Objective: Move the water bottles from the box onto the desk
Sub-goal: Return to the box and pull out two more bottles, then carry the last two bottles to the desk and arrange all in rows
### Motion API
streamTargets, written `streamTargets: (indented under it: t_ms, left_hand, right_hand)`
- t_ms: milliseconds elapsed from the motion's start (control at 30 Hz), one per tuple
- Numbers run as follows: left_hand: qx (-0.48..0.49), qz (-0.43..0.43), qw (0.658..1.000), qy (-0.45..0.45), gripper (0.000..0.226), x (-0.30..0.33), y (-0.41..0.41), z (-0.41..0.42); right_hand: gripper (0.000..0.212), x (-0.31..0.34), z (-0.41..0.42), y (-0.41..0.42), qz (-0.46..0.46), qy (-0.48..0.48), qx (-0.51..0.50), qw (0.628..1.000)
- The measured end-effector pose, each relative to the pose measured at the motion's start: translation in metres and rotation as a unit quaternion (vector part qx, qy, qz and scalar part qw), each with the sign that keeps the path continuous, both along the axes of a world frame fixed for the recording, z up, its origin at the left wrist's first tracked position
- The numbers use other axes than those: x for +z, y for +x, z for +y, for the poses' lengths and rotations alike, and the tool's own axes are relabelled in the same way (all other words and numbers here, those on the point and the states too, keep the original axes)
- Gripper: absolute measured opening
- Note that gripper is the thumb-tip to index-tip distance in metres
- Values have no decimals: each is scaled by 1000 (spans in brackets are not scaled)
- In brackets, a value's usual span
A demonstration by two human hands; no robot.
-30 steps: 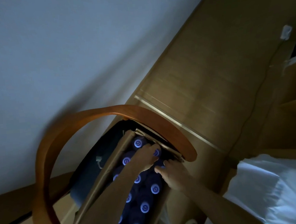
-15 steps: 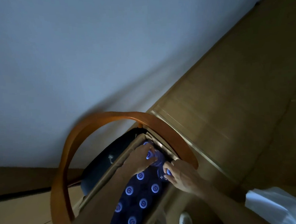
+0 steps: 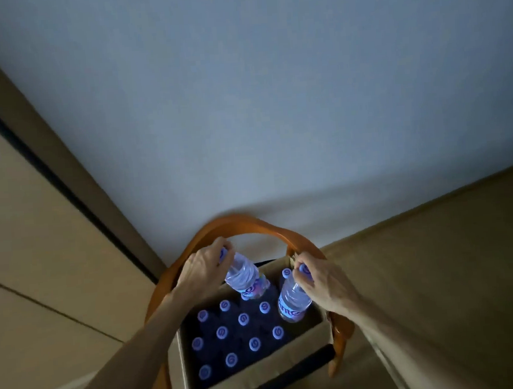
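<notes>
An open cardboard box sits on a chair seat, holding several upright water bottles with pale blue caps. My left hand grips the cap end of one clear bottle, lifted and tilted above the box's far left corner. My right hand holds a second clear bottle by its cap, raised partly out of the box's far right corner. Both bottles carry a blue label.
A wooden chair with a curved orange backrest rings the box. A pale wall rises behind it. A brown wooden desk surface runs along the right. Tan flooring lies to the left.
Both hands have closed on bottle caps and pulled two bottles up out of the box. The view has swung, so the chair and box now sit centred and lower.
</notes>
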State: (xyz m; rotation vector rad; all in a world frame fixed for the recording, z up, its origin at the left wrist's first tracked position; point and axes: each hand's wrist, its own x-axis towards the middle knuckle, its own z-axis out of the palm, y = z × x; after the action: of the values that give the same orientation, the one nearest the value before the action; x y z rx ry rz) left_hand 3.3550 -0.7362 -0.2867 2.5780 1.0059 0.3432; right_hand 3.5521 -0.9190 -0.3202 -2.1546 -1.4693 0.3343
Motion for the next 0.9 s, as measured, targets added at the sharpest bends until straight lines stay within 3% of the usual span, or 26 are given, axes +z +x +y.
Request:
streamTargets:
  t_ms: [233, 367, 500, 633, 800, 900]
  left_hand:
    - [162, -55, 983, 66, 24, 94, -100, -4]
    - [231, -76, 960, 141, 54, 147, -167, -8]
    - [313, -109, 923, 193, 45, 193, -243, -20]
    - [423, -161, 866, 214, 25, 238, -317, -33]
    - [467, -174, 822, 276, 42, 283, -422, -55]
    - [484, -167, 803, 306, 39, 303, -485, -69]
  right_hand:
    - [16, 104, 62, -45, -3, 107, 105, 989]
    - [15, 157, 106, -93, 14, 165, 146, 975]
    - [17, 202, 141, -161, 35, 209, 221, 952]
    - [18, 244, 168, -246, 93, 243, 291, 921]
    - [17, 287, 198, -358, 121, 283, 347, 886]
    - [17, 308, 214, -426, 131, 305, 372, 867]
